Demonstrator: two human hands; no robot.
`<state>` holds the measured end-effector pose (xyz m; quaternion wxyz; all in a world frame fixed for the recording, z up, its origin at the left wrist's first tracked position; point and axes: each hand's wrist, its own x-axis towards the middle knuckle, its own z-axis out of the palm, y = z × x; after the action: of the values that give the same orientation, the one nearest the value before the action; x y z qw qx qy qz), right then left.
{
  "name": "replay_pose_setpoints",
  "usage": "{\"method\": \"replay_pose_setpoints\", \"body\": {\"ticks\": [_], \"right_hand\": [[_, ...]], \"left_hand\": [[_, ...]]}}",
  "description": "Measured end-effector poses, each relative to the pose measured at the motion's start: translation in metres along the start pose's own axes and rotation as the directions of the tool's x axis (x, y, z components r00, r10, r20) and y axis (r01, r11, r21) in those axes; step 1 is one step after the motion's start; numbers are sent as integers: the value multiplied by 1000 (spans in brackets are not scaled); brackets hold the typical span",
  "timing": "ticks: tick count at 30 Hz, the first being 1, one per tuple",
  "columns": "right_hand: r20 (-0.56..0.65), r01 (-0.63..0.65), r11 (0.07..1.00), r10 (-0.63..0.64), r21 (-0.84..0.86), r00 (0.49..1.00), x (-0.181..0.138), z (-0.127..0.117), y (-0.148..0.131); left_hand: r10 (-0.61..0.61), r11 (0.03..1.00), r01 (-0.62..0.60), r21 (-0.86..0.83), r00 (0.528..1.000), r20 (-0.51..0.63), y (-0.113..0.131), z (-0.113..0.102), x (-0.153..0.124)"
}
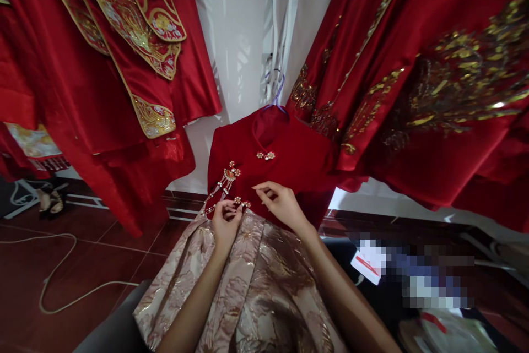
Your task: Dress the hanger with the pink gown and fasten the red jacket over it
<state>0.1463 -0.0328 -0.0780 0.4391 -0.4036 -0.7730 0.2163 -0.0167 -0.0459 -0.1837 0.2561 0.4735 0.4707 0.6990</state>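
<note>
A dark red velvet top (306, 160) with a stand collar hangs on a purple hanger (276, 94), above a pale pink-and-gold floral brocade skirt (235, 287). My left hand (226, 226) is closed in a pinch at the waist, against a small jewelled flower clasp (238, 202). To its right, my right hand (281, 205) is raised in front of the velvet, thumb and fingertips pressed together; whatever they hold is too small to make out. A beaded brooch with tassels (230, 174) sits on the chest, and a similar clasp (265, 156) is at the collar.
Embroidered red garments (136, 55) hang at left, and a sequinned red gown (430, 116) hangs at right. A pale cable (61, 309) curls over the tiled floor near black shoes (52, 203). A white card-like item (367, 269) and blurred-out items lie at lower right.
</note>
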Motion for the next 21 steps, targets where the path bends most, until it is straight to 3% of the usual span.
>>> {"method": "replay_pose_setpoints", "body": {"ticks": [8,15,21], "right_hand": [[-30,-47,998,48,30,998,0,-13,-15],[233,8,1000,-2,-27,972,-5,-2,0],[257,-16,994,43,-105,966,-7,20,25]], "left_hand": [[33,995,-39,89,997,66,4,-2,-1],[59,986,-84,144,983,172,5,-5,-1],[60,981,-89,172,984,165,5,-6,0]]}}
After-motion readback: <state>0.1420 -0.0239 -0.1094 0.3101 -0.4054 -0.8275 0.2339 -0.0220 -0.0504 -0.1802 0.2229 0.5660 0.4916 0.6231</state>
